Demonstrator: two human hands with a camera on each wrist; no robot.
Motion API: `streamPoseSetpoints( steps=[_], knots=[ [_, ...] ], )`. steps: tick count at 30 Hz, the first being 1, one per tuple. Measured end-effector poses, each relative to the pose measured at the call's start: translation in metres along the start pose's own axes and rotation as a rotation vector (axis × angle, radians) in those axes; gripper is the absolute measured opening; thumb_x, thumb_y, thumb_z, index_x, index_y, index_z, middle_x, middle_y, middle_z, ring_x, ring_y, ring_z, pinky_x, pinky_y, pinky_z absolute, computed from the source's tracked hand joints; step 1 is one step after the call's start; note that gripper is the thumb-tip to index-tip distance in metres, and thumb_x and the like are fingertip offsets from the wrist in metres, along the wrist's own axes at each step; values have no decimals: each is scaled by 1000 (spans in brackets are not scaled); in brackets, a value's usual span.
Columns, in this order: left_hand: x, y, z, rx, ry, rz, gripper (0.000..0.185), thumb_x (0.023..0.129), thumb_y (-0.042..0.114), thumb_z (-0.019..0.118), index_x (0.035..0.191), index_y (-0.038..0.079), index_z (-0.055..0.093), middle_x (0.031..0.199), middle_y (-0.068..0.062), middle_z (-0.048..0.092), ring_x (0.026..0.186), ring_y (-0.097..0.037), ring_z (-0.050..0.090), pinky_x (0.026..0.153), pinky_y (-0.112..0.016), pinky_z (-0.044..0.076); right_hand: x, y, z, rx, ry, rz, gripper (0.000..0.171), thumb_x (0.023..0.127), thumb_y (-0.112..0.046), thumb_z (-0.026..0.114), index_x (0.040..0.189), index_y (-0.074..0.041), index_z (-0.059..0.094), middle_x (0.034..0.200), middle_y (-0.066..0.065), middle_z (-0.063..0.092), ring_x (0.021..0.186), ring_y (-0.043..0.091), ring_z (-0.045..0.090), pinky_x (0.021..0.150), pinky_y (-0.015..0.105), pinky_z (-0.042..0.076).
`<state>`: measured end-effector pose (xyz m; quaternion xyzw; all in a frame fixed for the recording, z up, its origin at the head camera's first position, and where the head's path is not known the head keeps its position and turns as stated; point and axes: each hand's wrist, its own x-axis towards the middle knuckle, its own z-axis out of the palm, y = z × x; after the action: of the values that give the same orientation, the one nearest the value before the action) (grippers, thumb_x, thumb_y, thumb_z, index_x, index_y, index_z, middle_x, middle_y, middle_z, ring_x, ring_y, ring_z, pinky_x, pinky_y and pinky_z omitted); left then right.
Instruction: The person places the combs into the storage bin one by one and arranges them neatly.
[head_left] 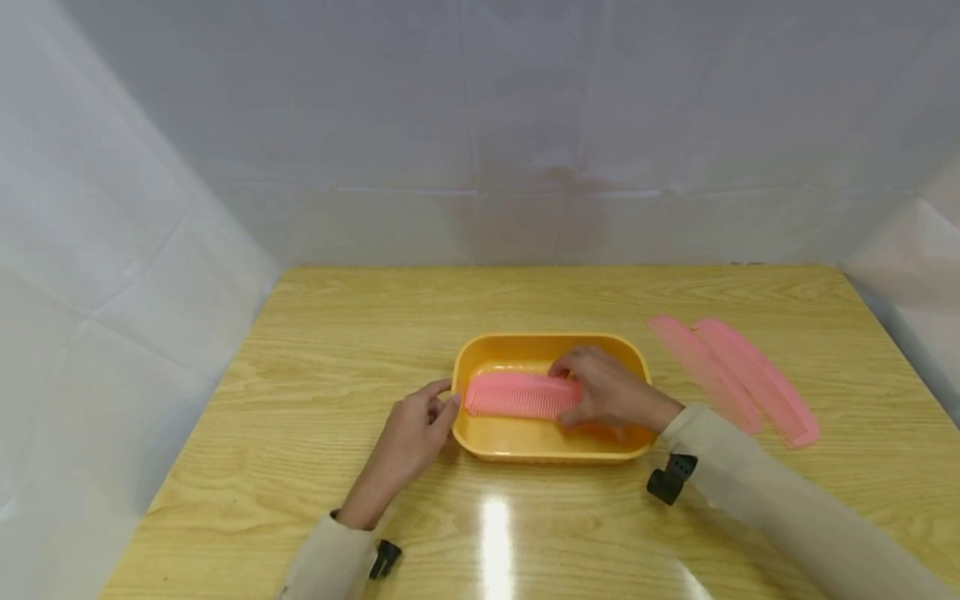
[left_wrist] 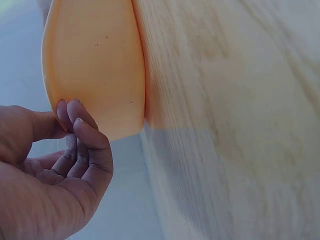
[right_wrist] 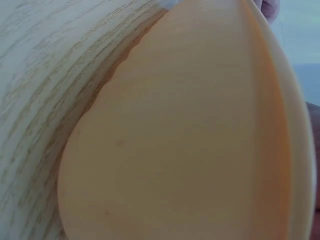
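A yellow plastic tub [head_left: 480,350] sits in the middle of the wooden table. My right hand [head_left: 607,392] reaches into the tub and holds one end of a pink comb [head_left: 517,395], whose teeth point toward me. My left hand [head_left: 416,429] touches the tub's left rim with its fingertips. The left wrist view shows those fingers [left_wrist: 75,120] lightly curled against the tub's outer wall [left_wrist: 95,60]. The right wrist view is filled by the tub's wall [right_wrist: 190,140]; neither the comb nor the right hand is visible there.
Two more pink combs [head_left: 735,379] lie side by side on the table [head_left: 315,333] to the right of the tub. White sheeting walls off the table at the back and both sides.
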<state>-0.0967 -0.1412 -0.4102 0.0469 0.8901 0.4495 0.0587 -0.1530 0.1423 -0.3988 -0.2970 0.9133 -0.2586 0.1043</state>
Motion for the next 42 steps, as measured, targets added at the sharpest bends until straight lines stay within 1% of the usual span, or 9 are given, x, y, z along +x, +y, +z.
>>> streamPoseSetpoints(
  steps=[4, 11, 16, 20, 24, 26, 31, 37, 42],
  knots=[
    [0, 0, 0, -1, 2, 6, 41, 106, 19, 54, 140, -4, 56, 72, 0, 62, 63, -24, 63, 48, -25, 43, 1, 0, 1, -14, -7, -6, 56, 76, -24, 91, 119, 3, 67, 112, 11, 64, 104, 28, 56, 92, 45, 47],
    [0, 1, -1, -5, 2, 8, 41, 106, 19, 54, 140, -4, 56, 72, 0, 62, 63, -25, 63, 48, -25, 43, 2, 0, 3, -21, -5, -14, 56, 77, -23, 90, 120, 4, 66, 113, 11, 64, 105, 28, 56, 93, 45, 47],
    [-1, 1, -1, -4, 0, 9, 40, 106, 18, 55, 140, -4, 56, 72, 0, 62, 62, -23, 62, 47, -25, 43, 2, -2, 2, -23, -9, 0, 57, 76, -23, 90, 121, 5, 66, 115, 13, 64, 105, 28, 56, 94, 44, 48],
    [-1, 2, -2, 0, -1, 3, 40, 106, 18, 55, 140, -4, 56, 72, 0, 63, 63, -23, 62, 48, -25, 43, 1, -5, -1, -16, -21, 36, 62, 77, -24, 90, 123, 6, 64, 118, 15, 63, 105, 28, 57, 93, 44, 50],
    [-1, 2, -2, 2, 0, 0, 41, 106, 19, 54, 140, -3, 56, 73, 0, 63, 64, -24, 64, 48, -26, 44, -1, -7, -8, 4, -23, 78, 63, 78, -24, 89, 127, 6, 62, 122, 17, 62, 107, 31, 59, 93, 44, 52],
    [-2, 1, -2, 2, 1, -1, 41, 106, 19, 54, 140, -3, 56, 72, 0, 63, 64, -24, 63, 48, -26, 44, -3, -6, -12, 10, -16, 83, 63, 79, -23, 88, 128, 6, 62, 123, 18, 61, 109, 33, 59, 92, 45, 52],
    [-2, 1, -2, 5, 3, 0, 40, 106, 19, 54, 140, -3, 56, 72, 0, 62, 62, -21, 61, 48, -26, 43, -9, -3, -24, 19, 23, 80, 59, 81, -23, 87, 128, 5, 63, 122, 18, 60, 110, 36, 58, 91, 48, 52],
    [-1, 2, -2, 3, 3, -3, 40, 106, 19, 54, 140, -3, 56, 72, 0, 62, 61, -17, 59, 48, -26, 43, -17, 2, -41, 37, 67, 128, 61, 81, -25, 86, 130, 3, 63, 126, 18, 58, 111, 35, 57, 89, 49, 52],
    [-1, 2, -2, -3, 3, -6, 40, 106, 19, 54, 140, -3, 56, 73, 0, 62, 63, -22, 62, 48, -26, 44, -25, 7, -57, 34, 115, 158, 63, 81, -26, 86, 131, 3, 62, 128, 19, 59, 112, 37, 57, 88, 53, 51]
  ],
)
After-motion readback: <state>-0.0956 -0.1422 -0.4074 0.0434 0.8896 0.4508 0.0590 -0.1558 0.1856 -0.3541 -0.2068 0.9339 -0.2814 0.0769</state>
